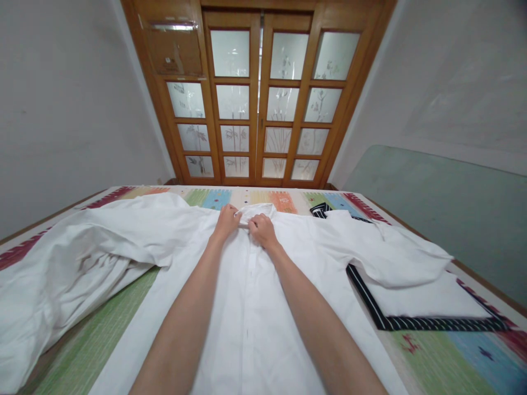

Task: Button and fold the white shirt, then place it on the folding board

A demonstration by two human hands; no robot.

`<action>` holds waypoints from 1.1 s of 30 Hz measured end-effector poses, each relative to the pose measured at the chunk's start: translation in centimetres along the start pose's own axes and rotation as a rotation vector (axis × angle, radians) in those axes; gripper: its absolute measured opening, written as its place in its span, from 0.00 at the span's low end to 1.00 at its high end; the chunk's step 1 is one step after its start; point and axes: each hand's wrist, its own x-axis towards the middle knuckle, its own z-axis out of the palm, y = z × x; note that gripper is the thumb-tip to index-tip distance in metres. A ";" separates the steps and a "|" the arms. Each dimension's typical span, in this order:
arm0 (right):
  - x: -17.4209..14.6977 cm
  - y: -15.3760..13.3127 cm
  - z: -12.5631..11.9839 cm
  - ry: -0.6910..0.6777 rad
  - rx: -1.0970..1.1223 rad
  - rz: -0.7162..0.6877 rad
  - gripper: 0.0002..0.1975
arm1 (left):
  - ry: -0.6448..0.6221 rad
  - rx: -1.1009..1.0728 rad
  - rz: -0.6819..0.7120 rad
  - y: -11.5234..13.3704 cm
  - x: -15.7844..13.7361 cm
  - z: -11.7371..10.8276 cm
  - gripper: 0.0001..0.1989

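Evenly matched, our two hands work at the far middle of the spread, both closed on the collar: the left hand (228, 221) pinches its left side, and just beside it the right hand (262, 229) grips the front edge. To handle this well, we should keep both pinches light and level, bring the edges together without dragging the cloth, and rest our forearms lightly so the front stays smooth. We cannot tell whether the neck is fastened; our fingers cover it.

As for looks, the white shirt (230, 329) lies front up on the patterned spread (432, 356). At left, its sleeve area (127, 230) is puffed and deeply creased; in the middle, the placket (247, 274) runs fairly straight towards us below the upright collar (263, 209); at right, the softly wrinkled right-hand sleeve (382, 252) overlaps a white cloth with a dark striped border (432, 323).
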 end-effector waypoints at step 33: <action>-0.5 1.9 -4.0 0.154 -0.329 0.441 0.18 | 0.038 0.491 0.185 0.9 -2.6 0.9 0.13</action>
